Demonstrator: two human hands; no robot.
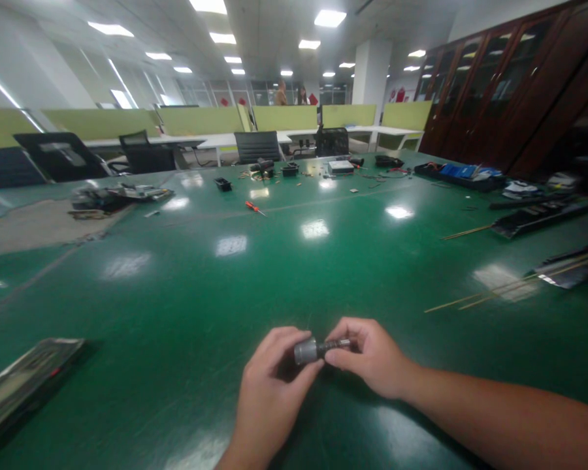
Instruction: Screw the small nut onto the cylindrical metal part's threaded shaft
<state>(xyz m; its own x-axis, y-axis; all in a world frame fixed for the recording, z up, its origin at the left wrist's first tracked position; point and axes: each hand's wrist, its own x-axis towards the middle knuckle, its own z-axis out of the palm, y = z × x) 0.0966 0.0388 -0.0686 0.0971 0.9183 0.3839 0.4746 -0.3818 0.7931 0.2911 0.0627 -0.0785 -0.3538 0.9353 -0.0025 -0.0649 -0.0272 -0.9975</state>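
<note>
Far down in the lower left of the frame, a flat dark rectangular case (24,382) lies on the glossy green table (176,294). Higher up, near the middle, a small red-handled screwdriver (255,207) rests well apart from the hands. At bottom centre the left hand (269,391) has its fingers (287,339) closed around a small grey metal cylinder (306,351), over the table. A thin dark rod (338,343) sticks out of the cylinder's right end, and the right hand (370,356) pinches it between thumb and forefinger. Further right, thin pale wooden sticks (494,287) lie on the table.
</note>
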